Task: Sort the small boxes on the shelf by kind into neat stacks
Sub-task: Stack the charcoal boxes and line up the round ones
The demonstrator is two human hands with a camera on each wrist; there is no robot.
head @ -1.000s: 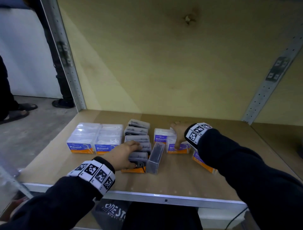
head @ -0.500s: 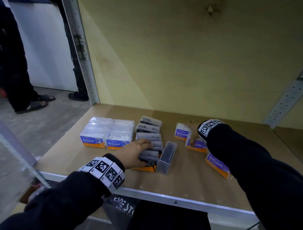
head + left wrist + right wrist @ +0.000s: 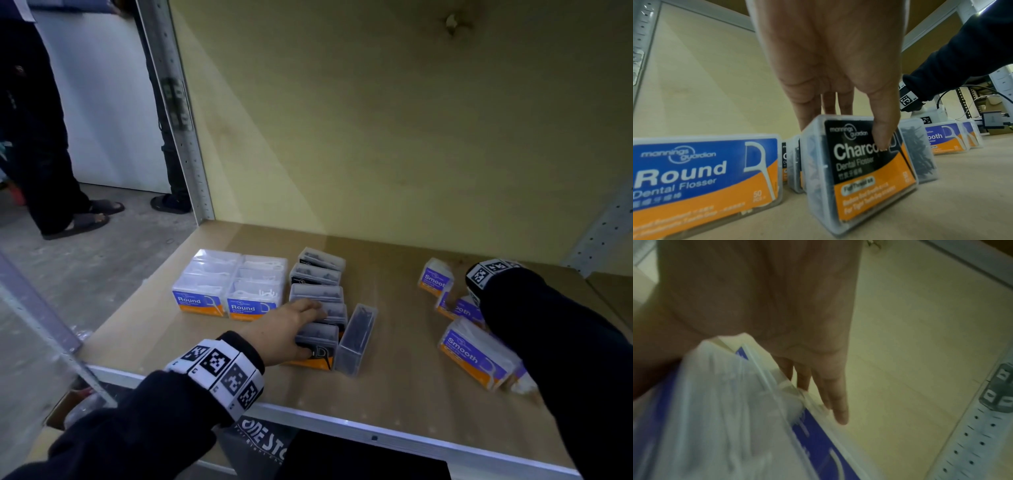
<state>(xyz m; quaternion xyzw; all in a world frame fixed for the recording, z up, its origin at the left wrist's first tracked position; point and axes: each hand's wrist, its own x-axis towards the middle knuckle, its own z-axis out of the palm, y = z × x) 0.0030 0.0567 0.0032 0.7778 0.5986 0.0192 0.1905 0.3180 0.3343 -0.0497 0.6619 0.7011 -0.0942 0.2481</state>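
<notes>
Two blue "Round" boxes (image 3: 202, 301) (image 3: 701, 175) stand side by side at the left of the shelf. Right of them runs a row of black "Charcoal" boxes (image 3: 317, 293). My left hand (image 3: 287, 329) grips the front Charcoal box (image 3: 317, 339) (image 3: 859, 170), fingers over its top and thumb (image 3: 881, 133) on its label. Another Charcoal box (image 3: 356, 339) lies on its side beside it. Purple "Smooth" boxes (image 3: 435, 277) (image 3: 472, 353) sit to the right. My right hand (image 3: 813, 386), hidden by its sleeve in the head view, holds a tilted Smooth box (image 3: 725, 402) between thumb and fingers.
The wooden shelf board (image 3: 394, 387) has a metal front edge (image 3: 342, 421) and a yellow back panel (image 3: 376, 137). Perforated metal uprights (image 3: 178, 113) (image 3: 603, 233) stand at both sides. A person's legs (image 3: 44, 154) are on the floor to the left.
My right hand has moved to the right with the Smooth boxes, widening the gap to the Charcoal row. My left hand has stayed on the front Charcoal box.
</notes>
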